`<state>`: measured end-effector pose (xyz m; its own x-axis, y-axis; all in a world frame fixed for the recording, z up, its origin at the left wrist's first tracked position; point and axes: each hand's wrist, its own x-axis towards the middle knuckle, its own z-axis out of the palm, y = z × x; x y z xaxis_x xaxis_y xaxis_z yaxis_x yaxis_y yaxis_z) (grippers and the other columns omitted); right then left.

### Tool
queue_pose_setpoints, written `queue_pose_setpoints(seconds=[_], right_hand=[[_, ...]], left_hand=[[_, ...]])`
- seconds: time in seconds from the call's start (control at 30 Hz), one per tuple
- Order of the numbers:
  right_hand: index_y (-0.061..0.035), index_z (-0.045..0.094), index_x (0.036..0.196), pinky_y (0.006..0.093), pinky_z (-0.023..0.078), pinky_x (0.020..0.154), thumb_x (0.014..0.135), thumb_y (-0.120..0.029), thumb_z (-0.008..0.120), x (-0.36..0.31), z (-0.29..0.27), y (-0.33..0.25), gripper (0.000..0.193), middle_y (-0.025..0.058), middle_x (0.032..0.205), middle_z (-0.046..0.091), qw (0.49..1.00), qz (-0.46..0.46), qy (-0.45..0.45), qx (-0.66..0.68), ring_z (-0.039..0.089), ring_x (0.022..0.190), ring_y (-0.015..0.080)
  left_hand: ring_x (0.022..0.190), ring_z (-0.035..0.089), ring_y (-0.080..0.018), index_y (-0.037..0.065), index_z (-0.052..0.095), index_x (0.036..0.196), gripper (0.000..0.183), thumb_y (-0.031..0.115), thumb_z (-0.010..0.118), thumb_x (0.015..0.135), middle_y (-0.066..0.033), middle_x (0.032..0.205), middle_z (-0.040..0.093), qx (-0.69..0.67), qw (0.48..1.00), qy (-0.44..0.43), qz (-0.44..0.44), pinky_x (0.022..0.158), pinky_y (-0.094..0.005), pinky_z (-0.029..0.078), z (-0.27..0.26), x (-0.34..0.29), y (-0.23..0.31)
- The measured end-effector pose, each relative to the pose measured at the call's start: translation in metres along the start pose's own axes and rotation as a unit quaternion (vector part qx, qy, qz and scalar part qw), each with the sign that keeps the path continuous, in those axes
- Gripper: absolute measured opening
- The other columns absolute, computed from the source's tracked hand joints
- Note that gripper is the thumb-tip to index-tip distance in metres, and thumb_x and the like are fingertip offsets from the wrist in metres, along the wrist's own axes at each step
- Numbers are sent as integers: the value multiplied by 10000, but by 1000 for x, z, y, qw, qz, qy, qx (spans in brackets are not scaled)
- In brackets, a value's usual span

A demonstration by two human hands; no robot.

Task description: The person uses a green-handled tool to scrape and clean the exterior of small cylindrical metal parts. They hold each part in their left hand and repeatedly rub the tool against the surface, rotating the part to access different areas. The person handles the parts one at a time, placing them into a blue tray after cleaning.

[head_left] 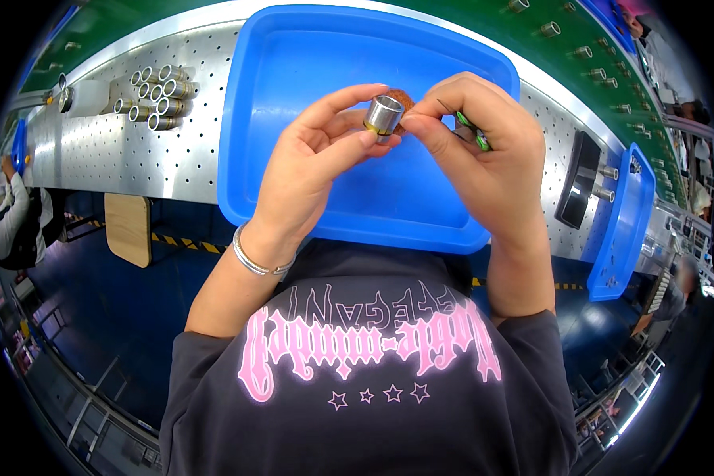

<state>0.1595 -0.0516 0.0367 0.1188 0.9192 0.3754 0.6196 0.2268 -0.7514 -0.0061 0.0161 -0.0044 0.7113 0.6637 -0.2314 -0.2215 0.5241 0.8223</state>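
Observation:
My left hand (313, 163) pinches a short metal cylinder sleeve (383, 116) with a brass-coloured rim between thumb and fingers, over the blue plastic tray (309, 63). My right hand (484, 155) touches the sleeve's right side with thumb and forefinger, pressing a small brown-orange piece (403, 98) against it. A thin green-handled tool (472, 131) is tucked in the right hand's fingers. A silver bracelet circles my left wrist.
A perforated metal worktable (135, 151) carries a cluster of several metal tubes (157, 98) at the upper left. A second blue tray (627, 222) stands on edge at the right beside a black box (577, 190). A green conveyor (579, 71) with metal sleeves runs behind. Another person (16, 214) sits at the far left.

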Motion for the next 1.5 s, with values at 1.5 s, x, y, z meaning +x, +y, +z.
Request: queue_pose_setpoints(seconds=[1.5], right_hand=[[-52,638,902,272,474,569,802,-210,671,-6,27,11,190,84,807,643,994,92,24,57,626,678,202]], left_hand=[[972,605,-177,17,457,1275,402,88,554,891,-122,1082,599,-37,997,67,33,863,-269,485,-9,-2,2]])
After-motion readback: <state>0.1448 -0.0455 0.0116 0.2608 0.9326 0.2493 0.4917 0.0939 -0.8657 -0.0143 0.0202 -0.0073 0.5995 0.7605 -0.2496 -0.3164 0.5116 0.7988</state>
